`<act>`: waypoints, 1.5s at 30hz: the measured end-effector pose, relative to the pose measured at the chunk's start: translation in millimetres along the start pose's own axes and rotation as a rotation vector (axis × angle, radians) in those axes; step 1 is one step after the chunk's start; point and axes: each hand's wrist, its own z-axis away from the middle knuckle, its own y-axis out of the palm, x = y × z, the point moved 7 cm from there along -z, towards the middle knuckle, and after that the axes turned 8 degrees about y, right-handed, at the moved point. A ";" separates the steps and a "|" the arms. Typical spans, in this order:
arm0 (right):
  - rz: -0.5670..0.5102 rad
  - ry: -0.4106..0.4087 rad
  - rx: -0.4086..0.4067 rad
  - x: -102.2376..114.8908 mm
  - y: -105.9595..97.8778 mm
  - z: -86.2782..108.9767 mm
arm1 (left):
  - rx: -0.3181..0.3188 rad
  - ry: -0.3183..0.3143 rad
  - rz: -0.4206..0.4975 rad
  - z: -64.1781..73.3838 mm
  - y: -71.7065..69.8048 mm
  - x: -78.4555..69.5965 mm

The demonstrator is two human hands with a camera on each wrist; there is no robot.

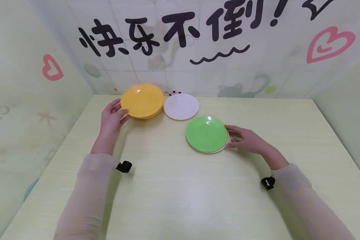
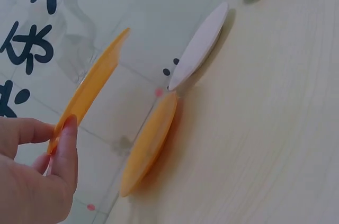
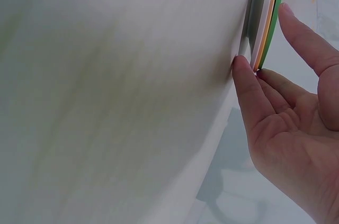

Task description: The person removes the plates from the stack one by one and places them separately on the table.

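A white round plate (image 1: 182, 106) lies right of two orange round plates (image 1: 142, 100); nearer, further right, a green round plate (image 1: 206, 134).

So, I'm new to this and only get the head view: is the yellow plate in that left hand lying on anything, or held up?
Observer: Held up. In the left wrist view, the left hand pinches the yellow plate by its edge, and a gap shows between it and a second yellow plate on the table.
Operator: Oh, neat! And is there much hiding under the green plate?
Observer: At least two layers. The right wrist view shows an orange edge next to the green one, then a pale pink edge nearer the table.
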 end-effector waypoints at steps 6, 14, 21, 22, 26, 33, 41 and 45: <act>0.005 0.000 -0.004 0.7 -2.2 0.4 | -0.091 -0.012 0.147 -9.3 -26.7 -2.8; -0.028 -0.008 0.002 -1.2 -1.2 0.1 | -0.266 -0.029 0.261 -22.6 -64.9 4.0; -0.066 -0.007 0.008 -4.3 0.0 0.8 | -0.391 -0.031 0.264 -28.4 -91.7 15.3; -0.063 -0.007 0.005 -4.0 -0.4 0.3 | -0.406 -0.035 0.263 -29.7 -94.9 16.3; -0.065 0.004 -0.003 -5.3 0.2 0.0 | -0.448 -0.092 0.244 -33.3 -104.9 25.2; -0.067 0.004 0.001 -5.3 2.0 3.8 | -0.443 -0.109 0.190 -42.4 -109.6 30.8; -0.049 -0.013 -0.013 0.0 -3.6 4.3 | -0.463 -0.108 0.096 -52.8 -106.2 28.2; -0.059 0.000 0.000 -2.8 -1.0 2.4 | -0.465 -0.147 -0.016 -54.2 -110.0 31.6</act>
